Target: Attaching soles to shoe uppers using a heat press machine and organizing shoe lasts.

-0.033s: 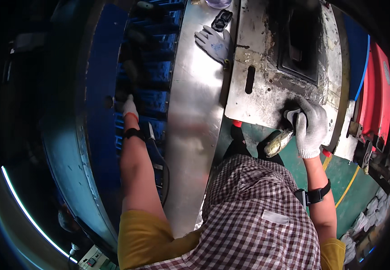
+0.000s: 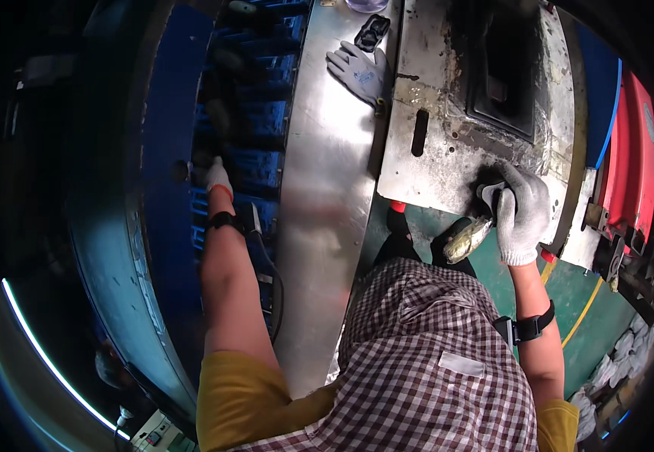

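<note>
Your left hand (image 2: 219, 178) stays at the blue slatted rack (image 2: 260, 164) on the left, grip too shadowed to tell; your right hand (image 2: 524, 215), unmoved, stays curled around a dark piece (image 2: 487, 190) at the metal table's (image 2: 436, 175) near edge.

No lettering can be read. A blue print (image 2: 364, 77), too small to make out, stands on the grey fabric glove (image 2: 353, 66) lying on the silver metal bench (image 2: 319, 188); a greyish oval badge (image 2: 649, 120), also illegible, marks the glossy red panel (image 2: 632, 151).
</note>
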Available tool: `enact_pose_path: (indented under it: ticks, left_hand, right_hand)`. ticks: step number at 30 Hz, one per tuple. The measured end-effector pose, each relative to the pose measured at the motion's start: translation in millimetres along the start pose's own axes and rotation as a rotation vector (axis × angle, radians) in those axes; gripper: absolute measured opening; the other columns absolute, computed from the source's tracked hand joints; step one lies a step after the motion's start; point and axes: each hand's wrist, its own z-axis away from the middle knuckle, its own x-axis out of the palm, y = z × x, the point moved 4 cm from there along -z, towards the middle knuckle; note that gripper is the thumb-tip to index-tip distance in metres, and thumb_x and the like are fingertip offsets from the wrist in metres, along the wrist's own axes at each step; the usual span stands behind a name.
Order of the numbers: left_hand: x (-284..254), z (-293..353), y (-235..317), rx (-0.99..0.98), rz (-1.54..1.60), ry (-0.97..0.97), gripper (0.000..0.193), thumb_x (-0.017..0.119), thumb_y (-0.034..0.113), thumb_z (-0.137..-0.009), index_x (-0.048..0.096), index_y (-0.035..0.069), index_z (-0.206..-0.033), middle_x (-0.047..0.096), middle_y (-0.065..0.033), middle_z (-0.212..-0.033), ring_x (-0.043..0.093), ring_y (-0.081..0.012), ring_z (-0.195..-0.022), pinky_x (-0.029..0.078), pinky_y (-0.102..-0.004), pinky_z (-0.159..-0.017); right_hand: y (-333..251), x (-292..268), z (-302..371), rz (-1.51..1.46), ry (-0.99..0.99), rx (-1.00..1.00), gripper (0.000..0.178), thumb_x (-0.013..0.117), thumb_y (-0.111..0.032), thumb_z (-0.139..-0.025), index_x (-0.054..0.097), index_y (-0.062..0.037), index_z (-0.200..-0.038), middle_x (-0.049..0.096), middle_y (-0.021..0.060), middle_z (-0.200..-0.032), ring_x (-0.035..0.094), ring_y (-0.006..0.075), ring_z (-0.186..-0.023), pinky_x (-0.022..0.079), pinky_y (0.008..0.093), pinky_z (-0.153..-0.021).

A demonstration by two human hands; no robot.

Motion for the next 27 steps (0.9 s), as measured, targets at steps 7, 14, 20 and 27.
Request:
enact_pose_path:
  ticks: [7, 14, 20, 27]
  left_hand:
    - [16.9, 45.8, 71.1, 0.602, -0.679, 0.463, 0.09, 0.06, 0.059, -0.095, 0.029, 0.006, -0.161, 0.032, -0.023, -0.165, 0.032, -0.0429, -0.151, 0.036, -0.0487, -0.119]
    - [58.3, -61.9, 41.3, 0.048, 0.074, 0.061, 0.084, 0.079, 0.024, -0.088, 0.032, 0.013, -0.156, 0.062, -0.0172, -0.117, 0.066, -0.0273, -0.095, 0.058, -0.0408, -0.081]
    - [74.5, 53.7, 47.4, 0.047, 0.483, -0.468, 0.06, 0.067, 0.023, -0.096, 0.046, -0.002, -0.147, 0.059, -0.0204, -0.142, 0.059, -0.0348, -0.13, 0.048, -0.0472, -0.108]
    - [-113.3, 156.1, -88.1, 0.353, 0.069, 0.616, 0.059, 0.071, 0.026, -0.095, 0.054, 0.0, -0.144, 0.06, -0.0201, -0.14, 0.058, -0.0328, -0.129, 0.047, -0.04, -0.109]
  right_hand:
    - [3.5, 0.2, 1.5, 0.023, 0.007, -0.005, 0.031, 0.061, -0.021, -0.097, 0.072, -0.0054, -0.121, 0.07, 0.0176, -0.114, 0.065, 0.0369, -0.108, 0.05, 0.0456, -0.1]
    - [-8.1, -0.2, -3.7, -0.062, 0.001, -0.047, 0.031, 0.061, -0.02, -0.097, 0.072, -0.0047, -0.121, 0.071, 0.0169, -0.115, 0.065, 0.0359, -0.109, 0.05, 0.0454, -0.099]
    - [1.4, 6.4, 1.7, 0.025, -0.05, -0.031, 0.032, 0.057, -0.015, -0.097, 0.071, -0.0011, -0.122, 0.07, 0.0192, -0.116, 0.064, 0.0355, -0.109, 0.048, 0.0443, -0.101]
    - [6.4, 4.6, 8.2, 0.029, -0.039, -0.018, 0.035, 0.053, -0.019, -0.103, 0.071, 0.0016, -0.125, 0.071, 0.0183, -0.115, 0.065, 0.032, -0.107, 0.047, 0.0409, -0.101]
